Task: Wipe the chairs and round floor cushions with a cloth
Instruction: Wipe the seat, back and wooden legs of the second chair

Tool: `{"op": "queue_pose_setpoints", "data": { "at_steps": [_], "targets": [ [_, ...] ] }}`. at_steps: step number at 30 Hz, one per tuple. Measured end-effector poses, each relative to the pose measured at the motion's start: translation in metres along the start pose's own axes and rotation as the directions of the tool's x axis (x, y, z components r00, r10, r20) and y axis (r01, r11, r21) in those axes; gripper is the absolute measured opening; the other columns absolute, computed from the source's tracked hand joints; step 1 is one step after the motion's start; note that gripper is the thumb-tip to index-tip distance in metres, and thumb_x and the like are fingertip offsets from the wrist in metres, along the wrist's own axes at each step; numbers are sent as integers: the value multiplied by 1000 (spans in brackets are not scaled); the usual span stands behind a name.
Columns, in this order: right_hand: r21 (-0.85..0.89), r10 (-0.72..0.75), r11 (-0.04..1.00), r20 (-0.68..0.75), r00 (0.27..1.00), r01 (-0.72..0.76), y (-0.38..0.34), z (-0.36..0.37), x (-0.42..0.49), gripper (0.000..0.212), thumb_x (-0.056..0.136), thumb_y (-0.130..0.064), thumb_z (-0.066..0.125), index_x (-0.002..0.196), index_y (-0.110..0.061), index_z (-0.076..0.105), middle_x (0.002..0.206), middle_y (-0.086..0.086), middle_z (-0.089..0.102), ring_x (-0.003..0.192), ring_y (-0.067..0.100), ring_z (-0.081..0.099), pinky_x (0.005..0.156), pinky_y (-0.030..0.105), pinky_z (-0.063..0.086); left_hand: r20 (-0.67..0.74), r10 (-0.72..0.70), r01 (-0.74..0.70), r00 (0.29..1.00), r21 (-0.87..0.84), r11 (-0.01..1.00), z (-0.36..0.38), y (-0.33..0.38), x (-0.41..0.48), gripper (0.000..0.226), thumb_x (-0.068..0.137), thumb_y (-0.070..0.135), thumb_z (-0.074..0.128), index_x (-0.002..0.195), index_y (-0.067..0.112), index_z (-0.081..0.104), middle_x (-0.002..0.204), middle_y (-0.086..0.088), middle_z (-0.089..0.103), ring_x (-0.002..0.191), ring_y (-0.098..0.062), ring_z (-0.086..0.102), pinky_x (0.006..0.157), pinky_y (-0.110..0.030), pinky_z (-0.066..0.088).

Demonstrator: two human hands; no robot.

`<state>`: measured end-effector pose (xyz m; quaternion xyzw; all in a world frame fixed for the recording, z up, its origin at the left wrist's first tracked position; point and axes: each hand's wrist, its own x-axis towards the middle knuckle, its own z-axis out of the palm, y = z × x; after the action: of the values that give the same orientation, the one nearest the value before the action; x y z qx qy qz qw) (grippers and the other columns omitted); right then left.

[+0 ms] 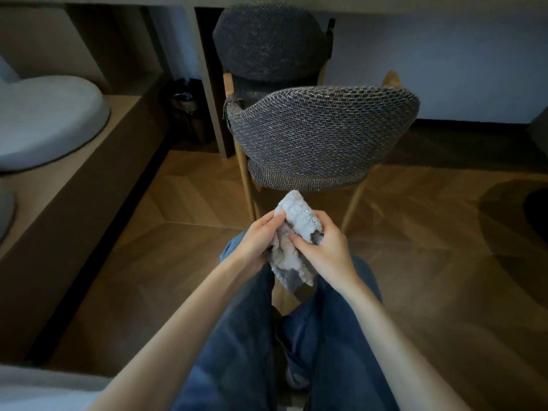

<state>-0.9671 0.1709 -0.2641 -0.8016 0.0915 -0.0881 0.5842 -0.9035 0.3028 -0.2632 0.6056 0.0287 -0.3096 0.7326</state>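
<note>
A grey fluffy cloth [292, 253] is bunched between both hands, low in the middle of the view and over my knees. My left hand [256, 241] grips its left side, and my right hand [324, 250] grips its right side with the thumb pressed into the fabric. Just beyond the cloth stands a chair with a woven grey curved backrest [323, 134] and light wooden legs. A second chair with a darker woven back [271, 40] stands behind it, against a desk. A pale round floor cushion [44, 120] lies on a raised platform at the left.
A dark waste bin [185, 109] sits under the desk, left of the chairs. The raised wooden platform [74, 203] runs along the left side. The edge of another cushion [6, 215] shows at the far left. A dark round rug [516, 221] lies at the right on the wood floor.
</note>
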Motion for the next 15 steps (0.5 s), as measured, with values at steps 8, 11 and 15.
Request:
{"op": "queue_pose_setpoints", "data": {
  "at_steps": [8, 11, 15],
  "targets": [
    [-70, 124, 990, 80, 989, -119, 38, 54, 71, 31, 79, -14, 71, 101, -32, 59, 88, -18, 68, 84, -5, 62, 70, 9, 46, -133, -145, 129, 980, -119, 984, -53, -13, 65, 25, 103, 27, 40, 108, 18, 63, 94, -2, 72, 84, -12, 68, 74, -27, 55],
    [-89, 158, 985, 126, 979, -148, 48, 76, 104, 32, 81, -13, 70, 101, -34, 59, 87, -21, 67, 85, -7, 62, 71, 10, 47, -219, -191, 160, 957, -150, 976, -73, -8, 97, 25, 102, 22, 41, 118, 16, 60, 98, -3, 71, 88, -13, 67, 72, -26, 53],
    [-138, 181, 978, 197, 964, -156, 62, 101, 152, 32, 84, -21, 69, 110, -35, 58, 90, -27, 65, 87, -12, 60, 73, 9, 46, -281, -205, 153, 938, -196, 969, -99, 0, 140, 29, 101, 21, 45, 127, 12, 56, 104, -5, 68, 92, -15, 65, 78, -27, 53]
  ]
}}
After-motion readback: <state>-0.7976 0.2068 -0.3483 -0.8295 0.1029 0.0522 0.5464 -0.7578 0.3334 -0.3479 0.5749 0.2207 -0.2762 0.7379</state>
